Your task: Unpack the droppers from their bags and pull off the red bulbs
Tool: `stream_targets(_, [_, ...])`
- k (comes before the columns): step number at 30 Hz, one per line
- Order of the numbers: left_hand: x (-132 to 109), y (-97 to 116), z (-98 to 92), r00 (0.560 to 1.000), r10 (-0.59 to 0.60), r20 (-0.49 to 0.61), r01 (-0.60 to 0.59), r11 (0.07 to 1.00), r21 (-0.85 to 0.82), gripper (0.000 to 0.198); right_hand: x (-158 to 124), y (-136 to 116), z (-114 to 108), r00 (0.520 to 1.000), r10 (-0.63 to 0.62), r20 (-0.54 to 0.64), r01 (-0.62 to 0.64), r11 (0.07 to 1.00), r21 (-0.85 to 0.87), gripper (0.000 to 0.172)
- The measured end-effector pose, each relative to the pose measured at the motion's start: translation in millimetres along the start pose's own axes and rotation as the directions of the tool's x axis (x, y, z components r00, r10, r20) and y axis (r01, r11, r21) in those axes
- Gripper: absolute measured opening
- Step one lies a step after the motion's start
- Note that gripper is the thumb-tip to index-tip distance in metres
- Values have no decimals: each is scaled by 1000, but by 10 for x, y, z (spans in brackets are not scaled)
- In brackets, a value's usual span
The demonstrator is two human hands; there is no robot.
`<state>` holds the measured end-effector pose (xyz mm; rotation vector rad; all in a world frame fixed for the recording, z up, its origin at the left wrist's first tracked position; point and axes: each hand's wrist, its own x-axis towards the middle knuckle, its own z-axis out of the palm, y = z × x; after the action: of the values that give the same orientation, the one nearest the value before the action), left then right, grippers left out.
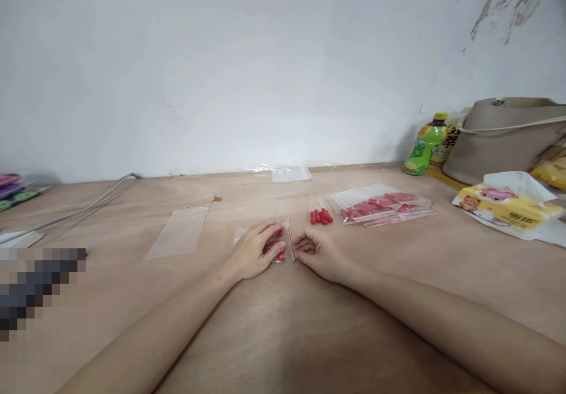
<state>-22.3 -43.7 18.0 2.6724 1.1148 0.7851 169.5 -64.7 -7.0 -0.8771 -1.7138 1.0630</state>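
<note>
A small clear zip bag (290, 240) with red-tipped sticks inside lies on the table in front of me. My left hand (259, 249) rests flat over it, fingers stretched and thumb apart, with red tips showing between them. At the bag's zip edge, the curled fingers and thumb of my right hand (321, 253) close on the plastic; the exact contact is partly hidden. Beyond that hand lie several loose red-tipped sticks (321, 216). Filled zip bags (382, 204) with the same red tips are piled to their right.
An empty clear bag (179, 233) lies to the left, another (290, 174) by the wall. A grey cable (99, 198) crosses the left side. On the right stand a green bottle (425, 146) and a beige bucket-like bag (499, 140), with a yellow-white package (504, 205) before them.
</note>
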Motion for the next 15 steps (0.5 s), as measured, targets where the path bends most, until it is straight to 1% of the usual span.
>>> stream_targets(2, [0,-7,4,999,38,0,-38,998,42,38,-3,-8,2,997,-72,-17,69,990,-124,9])
stream_targets(4, [4,-17,7,994,106,20,-108,988,109,38,4,-25,-6,990,-140,-22,131,965,-226,12])
stream_targets(7, [23,-15,3,979,189,81,-201,963,179,39,11,-52,-27,966,-259,-19,232,895,-381,14])
stream_targets(10, [53,9,-6,971,217,95,-231,958,171,39,15,-71,-50,938,-346,15,311,824,-473,13])
stream_targets(13, [81,21,-1,971,229,67,-236,963,132,35,25,-70,-77,921,-382,70,363,781,-508,9])
stream_targets(15, [93,7,13,972,230,41,-233,967,106,32,36,-56,-98,906,-411,97,392,734,-555,7])
